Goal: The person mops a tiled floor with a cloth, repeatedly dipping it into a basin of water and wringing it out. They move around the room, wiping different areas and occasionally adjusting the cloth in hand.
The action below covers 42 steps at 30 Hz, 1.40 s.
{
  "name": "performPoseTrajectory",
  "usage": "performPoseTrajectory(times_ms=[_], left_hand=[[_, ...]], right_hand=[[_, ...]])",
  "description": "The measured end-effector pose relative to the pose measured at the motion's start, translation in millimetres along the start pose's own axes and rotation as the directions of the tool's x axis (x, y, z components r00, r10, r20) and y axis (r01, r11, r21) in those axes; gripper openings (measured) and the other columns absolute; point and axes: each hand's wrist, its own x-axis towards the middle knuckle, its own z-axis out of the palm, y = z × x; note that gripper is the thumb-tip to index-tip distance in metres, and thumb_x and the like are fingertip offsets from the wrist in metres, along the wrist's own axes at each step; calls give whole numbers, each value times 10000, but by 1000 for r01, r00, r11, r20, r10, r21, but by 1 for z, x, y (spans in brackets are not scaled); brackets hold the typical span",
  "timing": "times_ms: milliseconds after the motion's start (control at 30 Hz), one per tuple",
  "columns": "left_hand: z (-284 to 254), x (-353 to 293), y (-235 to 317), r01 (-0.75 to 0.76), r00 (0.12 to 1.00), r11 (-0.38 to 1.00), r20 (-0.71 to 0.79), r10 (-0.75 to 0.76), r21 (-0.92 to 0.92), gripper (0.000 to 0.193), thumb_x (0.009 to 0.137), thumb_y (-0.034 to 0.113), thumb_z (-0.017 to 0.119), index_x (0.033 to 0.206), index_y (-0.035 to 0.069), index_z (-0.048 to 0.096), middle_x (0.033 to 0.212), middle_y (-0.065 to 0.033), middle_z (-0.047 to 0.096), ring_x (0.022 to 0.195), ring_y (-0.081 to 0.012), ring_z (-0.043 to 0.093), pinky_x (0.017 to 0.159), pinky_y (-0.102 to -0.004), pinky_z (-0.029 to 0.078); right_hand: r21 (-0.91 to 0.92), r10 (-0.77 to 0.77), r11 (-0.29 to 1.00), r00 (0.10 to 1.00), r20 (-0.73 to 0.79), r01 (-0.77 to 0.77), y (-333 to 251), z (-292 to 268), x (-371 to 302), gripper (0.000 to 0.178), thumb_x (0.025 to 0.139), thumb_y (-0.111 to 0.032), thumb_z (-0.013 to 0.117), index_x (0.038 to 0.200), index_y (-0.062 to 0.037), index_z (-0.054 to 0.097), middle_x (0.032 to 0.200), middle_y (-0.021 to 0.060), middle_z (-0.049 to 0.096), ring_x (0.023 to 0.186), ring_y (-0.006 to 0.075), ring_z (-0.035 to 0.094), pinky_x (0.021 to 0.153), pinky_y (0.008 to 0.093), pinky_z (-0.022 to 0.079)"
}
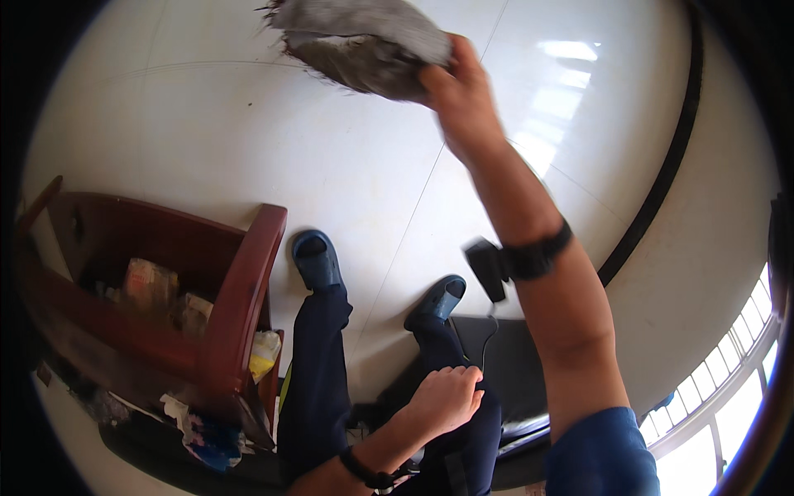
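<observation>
Up at the top of the head view, my right hand is closed on one end of a grey cloth with dark, ragged edges. The cloth is held out over the floor at arm's length and is slightly blurred. My left hand rests curled above my right thigh, fingers folded in. A thin dark cable hangs from the black device strapped to my right forearm and runs down to the left fist. Whether the fist grips the cable or something else is hidden.
On the left stands a dark red wooden cabinet, open-topped, with packages inside. My feet wear blue slippers on the pale tiled floor. A black padded seat lies by my right leg; a barred window is at the right.
</observation>
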Motion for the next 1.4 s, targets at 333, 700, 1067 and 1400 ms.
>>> performPoseTrajectory(times_ms=[333, 700, 1067, 1400], left_hand=[[43, -1, -1, 97, 959, 990, 257, -121, 103, 254, 965, 254, 707, 1110, 48, 676, 1009, -146, 767, 972, -352, 742, 876, -464, 581], [40, -15, -7, 96, 953, 981, 269, -140, 168, 228, 969, 268, 699, 1047, 54, 690, 924, -118, 757, 898, -337, 724, 795, -466, 555], [58, -23, -15, 20, 980, 1000, 198, -21, 7, 190, 884, 235, 736, 1004, 87, 733, 881, -115, 754, 905, -349, 738, 760, -481, 573], [66, -21, -71, 42, 993, 978, 96, -63, 206, 244, 958, 164, 679, 1171, 48, 704, 1025, -181, 736, 990, -412, 697, 859, -493, 554]], right_hand=[[324, 531, 833, 814, -236, -449, 2, -101, -243, 525, 949, 81, 446, 1451, -65, 494, 1418, 137, 599, 1290, 288, 637, 1044, 474, 594], [-243, 757, 389, 458, -465, -889, 281, -148, -368, 745, 912, -226, 738, 1510, -98, 313, 1240, 191, 628, 1027, 299, 677, 686, 443, 594], [-130, 733, 604, 612, -297, -786, 261, 22, -199, 853, 864, -202, 678, 1540, 96, 254, 1374, 378, 588, 1193, 482, 661, 883, 482, 565], [448, 447, 759, 879, 168, -472, -14, 28, -172, 553, 913, -45, 551, 1463, -3, 517, 1151, 151, 696, 993, 257, 695, 838, 418, 610]])
